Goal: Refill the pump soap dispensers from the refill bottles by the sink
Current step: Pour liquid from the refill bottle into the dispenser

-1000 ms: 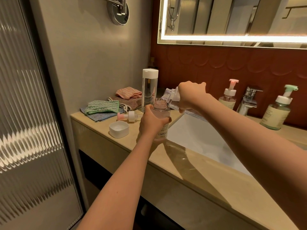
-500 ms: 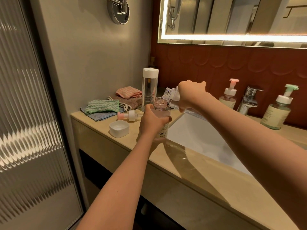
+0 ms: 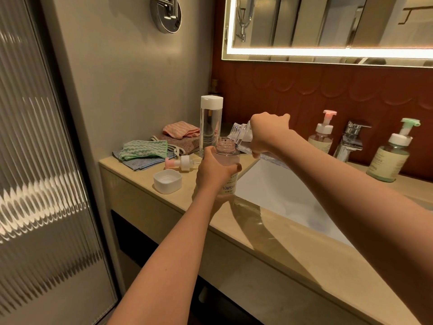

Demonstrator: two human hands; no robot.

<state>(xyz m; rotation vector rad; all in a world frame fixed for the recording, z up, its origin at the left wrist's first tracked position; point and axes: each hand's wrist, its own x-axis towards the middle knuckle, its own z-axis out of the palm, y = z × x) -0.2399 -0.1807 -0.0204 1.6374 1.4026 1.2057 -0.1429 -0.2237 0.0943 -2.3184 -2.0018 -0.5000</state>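
My left hand (image 3: 214,171) grips an open pink soap dispenser bottle (image 3: 228,158) standing on the counter by the sink's left corner. My right hand (image 3: 267,133) holds a clear refill bottle (image 3: 241,134) tipped on its side, its open mouth just over the dispenser's neck. The dispenser's pink pump head (image 3: 180,163) lies on the counter to the left, and the refill bottle's white cap (image 3: 167,181) sits upturned in front of it. A second clear refill bottle (image 3: 210,125) with a white cap stands upright behind.
Folded cloths (image 3: 145,151) lie at the counter's left end near the wall. A white sink basin (image 3: 281,191) lies to the right, with a chrome tap (image 3: 350,141), a pink-pump dispenser (image 3: 322,134) and a green-pump dispenser (image 3: 390,156) behind it. A ribbed glass door (image 3: 42,160) stands on the left.
Both hands hold nearly still; the tipped refill bottle stays over the dispenser's neck.
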